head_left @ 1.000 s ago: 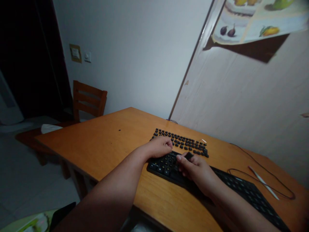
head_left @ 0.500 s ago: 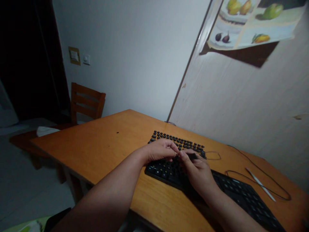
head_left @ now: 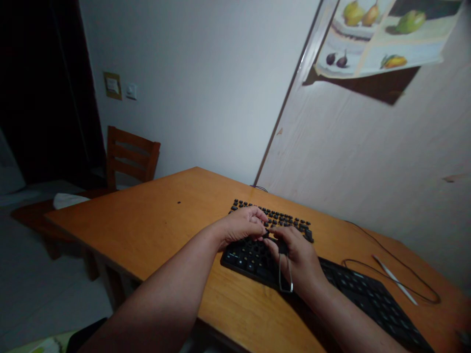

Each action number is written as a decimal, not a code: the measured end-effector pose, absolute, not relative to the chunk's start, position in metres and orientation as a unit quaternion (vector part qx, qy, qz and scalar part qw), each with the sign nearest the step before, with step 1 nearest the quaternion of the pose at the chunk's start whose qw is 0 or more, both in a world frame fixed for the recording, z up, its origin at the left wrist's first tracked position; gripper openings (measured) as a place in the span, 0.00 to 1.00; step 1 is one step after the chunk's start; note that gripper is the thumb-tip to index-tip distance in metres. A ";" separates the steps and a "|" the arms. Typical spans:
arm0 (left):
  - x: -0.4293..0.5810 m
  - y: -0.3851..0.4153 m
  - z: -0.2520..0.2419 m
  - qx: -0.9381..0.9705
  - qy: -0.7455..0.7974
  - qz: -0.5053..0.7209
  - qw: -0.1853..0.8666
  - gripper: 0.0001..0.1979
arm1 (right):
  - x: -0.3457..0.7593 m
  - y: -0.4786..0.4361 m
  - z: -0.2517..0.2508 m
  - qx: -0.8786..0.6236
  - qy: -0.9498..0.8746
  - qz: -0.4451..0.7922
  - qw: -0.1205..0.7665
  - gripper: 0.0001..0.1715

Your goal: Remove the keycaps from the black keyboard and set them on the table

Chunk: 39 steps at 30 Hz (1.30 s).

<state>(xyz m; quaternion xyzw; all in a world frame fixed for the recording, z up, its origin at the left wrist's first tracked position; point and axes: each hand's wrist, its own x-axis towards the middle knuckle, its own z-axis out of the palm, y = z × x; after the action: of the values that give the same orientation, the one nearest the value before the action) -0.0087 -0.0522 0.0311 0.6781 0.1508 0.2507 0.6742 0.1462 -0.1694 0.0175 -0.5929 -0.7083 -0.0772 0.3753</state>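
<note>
Over a black keyboard, my two hands are close together. The fingers of my left hand are pinched near a small dark keycap, partly hidden between the hands. My right hand is closed round a keycap puller, its dark handle mostly hidden by the fingers. The puller's wire loop sticks out below the palm, toward me. My right fingertips are beside the keycap; I cannot tell whether they touch it. Behind the hands, loose black keycaps lie in rows on the wooden table.
A thin cable and a white pen-like stick lie at the right. One small dark piece sits apart on the left. A wooden chair stands beyond the table, and a wall runs behind it.
My right hand has turned the puller: its wire loop pointed away to the right and now hangs toward me. The fingertips of my two hands have shifted slightly left.
</note>
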 end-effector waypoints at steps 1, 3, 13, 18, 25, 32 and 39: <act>-0.009 -0.052 0.031 0.678 0.152 0.248 0.675 0.16 | 0.146 -0.170 0.019 -0.602 -0.709 -0.087 0.356 0.14; -0.009 -0.052 0.032 0.680 0.158 0.241 0.674 0.17 | 0.144 -0.171 0.022 -0.617 -0.706 -0.110 0.329 0.13; -0.004 -0.044 0.030 0.639 0.195 0.303 0.680 0.18 | 0.155 -0.157 0.032 -0.681 -0.680 -0.117 0.248 0.13; -0.002 -0.030 0.029 0.583 0.277 0.432 0.630 0.11 | 0.169 -0.129 0.037 -0.714 -0.666 -0.076 0.200 0.13; -0.002 -0.020 0.024 0.572 0.333 0.477 0.578 0.08 | 0.170 -0.097 0.038 -0.722 -0.680 0.011 0.126 0.11; -0.001 -0.019 0.023 0.567 0.338 0.479 0.579 0.08 | 0.172 -0.081 0.031 -0.720 -0.687 0.039 0.090 0.10; 0.001 -0.019 0.021 0.567 0.322 0.486 0.582 0.07 | 0.170 -0.079 0.031 -0.719 -0.689 0.034 0.084 0.10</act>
<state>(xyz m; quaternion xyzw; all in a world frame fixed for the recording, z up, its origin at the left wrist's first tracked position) 0.0009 -0.0194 0.0212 0.5667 0.3224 0.4859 0.5820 0.1701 -0.0789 0.0307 -0.7194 -0.6887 0.0339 0.0844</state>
